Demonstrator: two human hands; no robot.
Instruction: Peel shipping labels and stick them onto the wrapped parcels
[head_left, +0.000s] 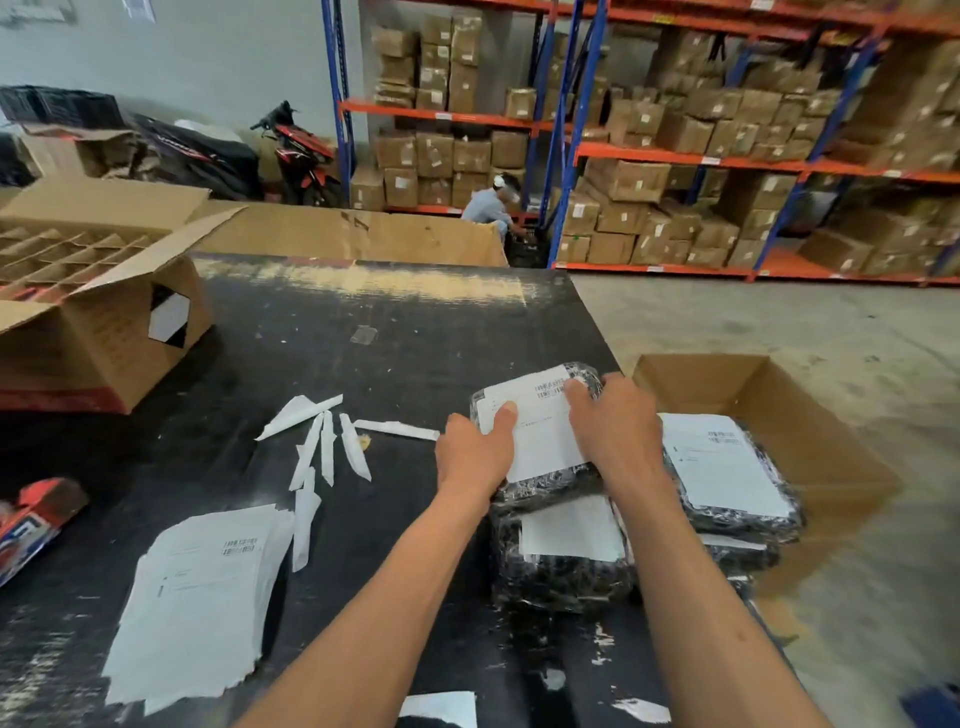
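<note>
Your left hand (475, 457) and right hand (615, 421) press a shipping label (540, 421) flat onto the top wrapped parcel (540, 483) at the table's right edge: left thumb down on the label's near-left part, the other fingers curled at the parcel's side (how firmly they grip, can't tell), right fingers spread over the far-right corner by the barcode. Label looks mostly seated, lying at a slight angle; smoothing is prob. the step in hand.

Progress, judging by what lies around: a second labelled parcel (566, 556) sits under the top one, and another labelled parcel (727, 473) rests on a stack just to the right, over the open carton (779, 410) on the floor. Five or six peeled backing strips (322, 447) are scattered to the left on the black table (311, 338). A pile of unpeeled labels (202, 597) waits near-left, so plenty is left, tho no unlabelled parcels show.

Around you: an open box w/ cardboard dividers (93, 291) far-left, a red-and-blue pack (31, 525) at the left edge, warehouse racking (675, 156) full of cartons behind, a person crouching (491, 208) by it. Nothing blocks the hands; the strips lie between you and the label pile
</note>
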